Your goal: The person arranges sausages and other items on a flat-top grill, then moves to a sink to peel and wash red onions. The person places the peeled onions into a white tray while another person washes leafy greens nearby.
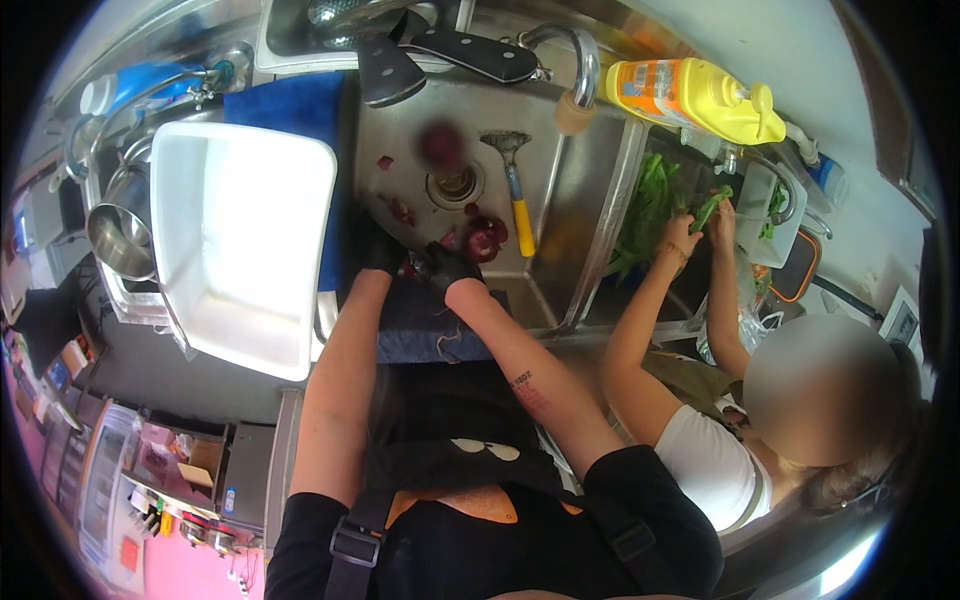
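Note:
My left hand (379, 249), in a black glove, is low in the left part of a steel sink basin (540, 296). Close beside it is my right hand (448, 270), also black-gloved, with its fingers curled. A small reddish piece shows between them, but the dark gloves hide what either hand grips. Purple-red vegetable peelings (486, 238) lie just beyond my right hand. A round dark-red vegetable (440, 146), blurred, is by the drain (455, 186). To its right lies a wide-headed peeler (517, 202) with a yellow handle.
A white plastic tub (244, 247) stands left of the basin, near a blue cloth (283, 105). Black-handled knives (472, 54) and a faucet (585, 71) overhang the far side. At right, a co-worker's hands (694, 229) hold leafy greens (651, 199) over another basin; a yellow bottle (694, 97) stands behind.

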`<state>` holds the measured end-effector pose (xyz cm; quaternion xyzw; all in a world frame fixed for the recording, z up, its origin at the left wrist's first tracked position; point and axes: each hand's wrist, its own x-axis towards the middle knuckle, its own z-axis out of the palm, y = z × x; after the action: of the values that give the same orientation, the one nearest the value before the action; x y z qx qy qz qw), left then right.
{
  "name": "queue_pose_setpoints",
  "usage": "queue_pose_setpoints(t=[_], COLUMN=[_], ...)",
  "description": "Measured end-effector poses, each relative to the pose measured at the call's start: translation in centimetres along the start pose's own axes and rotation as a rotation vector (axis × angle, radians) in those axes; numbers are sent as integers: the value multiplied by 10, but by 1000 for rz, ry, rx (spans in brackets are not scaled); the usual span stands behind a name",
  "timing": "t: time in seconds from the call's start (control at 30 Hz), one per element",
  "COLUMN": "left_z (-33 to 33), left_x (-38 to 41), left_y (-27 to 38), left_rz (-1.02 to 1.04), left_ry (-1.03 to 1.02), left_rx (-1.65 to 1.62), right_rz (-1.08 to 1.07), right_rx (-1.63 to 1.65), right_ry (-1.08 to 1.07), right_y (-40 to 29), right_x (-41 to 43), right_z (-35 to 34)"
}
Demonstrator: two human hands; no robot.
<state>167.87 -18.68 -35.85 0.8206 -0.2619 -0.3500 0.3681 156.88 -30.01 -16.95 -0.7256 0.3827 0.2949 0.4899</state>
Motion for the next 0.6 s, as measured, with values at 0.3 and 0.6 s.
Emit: queue_pose_setpoints(t=[0.3,0.6], left_z=[-17,-37], left_x=[-1,-5], left_y=[38,53], left_rz=[143,27], left_ry=[-114,-194], left_rx=[377,537], right_rz=[-332,7], right_rx=[-204,27], right_ry=[130,-67], right_y=[58,50], right_x=[31,15], right_z=[48,36])
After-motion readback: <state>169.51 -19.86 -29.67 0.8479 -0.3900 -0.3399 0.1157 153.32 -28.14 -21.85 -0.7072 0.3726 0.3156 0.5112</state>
